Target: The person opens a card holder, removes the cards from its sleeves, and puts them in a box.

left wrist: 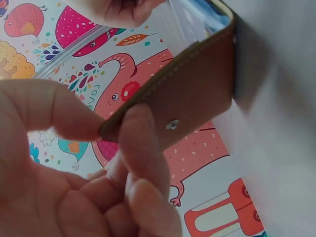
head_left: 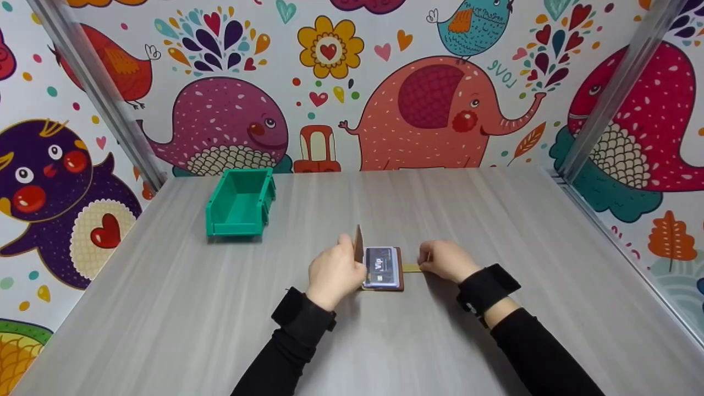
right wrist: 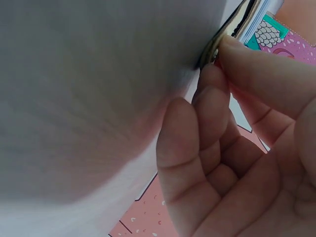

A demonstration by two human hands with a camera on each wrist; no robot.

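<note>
A brown leather card holder [head_left: 400,269] lies open on the table, with a dark "Vip" card [head_left: 380,265] showing among its clear plastic sleeves. My left hand [head_left: 335,270] pinches the edge of its cover [left wrist: 192,89] between thumb and fingers and holds that cover upright. A metal snap [left wrist: 172,124] shows on the cover's outer face in the left wrist view. To the right, a narrow tan strap [head_left: 411,268] sticks out from the card holder. My right hand [head_left: 448,259] pinches the strap's end between thumb and index finger, close over the table.
A green plastic bin [head_left: 235,228] stands at the back left of the grey wood-grain table [head_left: 165,319]. Walls with cartoon animals rise along the back and sides, and metal posts [head_left: 104,93] stand at the rear corners.
</note>
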